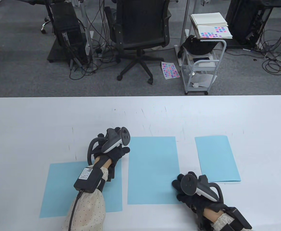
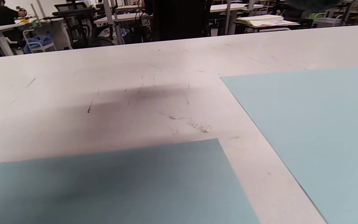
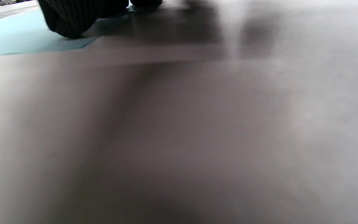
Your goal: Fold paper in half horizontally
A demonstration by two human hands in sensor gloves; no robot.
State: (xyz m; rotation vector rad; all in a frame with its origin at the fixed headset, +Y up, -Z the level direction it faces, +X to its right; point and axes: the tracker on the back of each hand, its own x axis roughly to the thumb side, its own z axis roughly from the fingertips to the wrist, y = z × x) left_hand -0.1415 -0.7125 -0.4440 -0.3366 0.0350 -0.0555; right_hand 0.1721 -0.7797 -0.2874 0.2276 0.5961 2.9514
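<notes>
The flat light-blue rectangular sheet of paper (image 1: 152,169) I mean to fold lies unfolded at the middle of the white table (image 1: 34,120), near the front edge, between two others. My right hand (image 1: 189,190) rests with its gloved fingers (image 3: 70,21) down on the sheet's near right corner; whether they pinch the edge or only press it, I cannot tell. My left hand (image 1: 114,149) sits just beside the sheet's far left corner, fingers loosely curled toward it, holding nothing that I can see.

To do this step well, I judge I should get a fingertip under one edge, lift it cleanly, and carry it over to meet the opposite edge, with my left hand pinning the sheet so it does not slide on the smooth top. Corners should match before I press the crease.

A second flat light-blue sheet (image 1: 58,190) lies under my left forearm, near the middle one but apart from it. The narrower light-blue sheet (image 1: 216,157) to the right looks already folded; it is close enough that I should keep my right hand from nudging it.
</notes>
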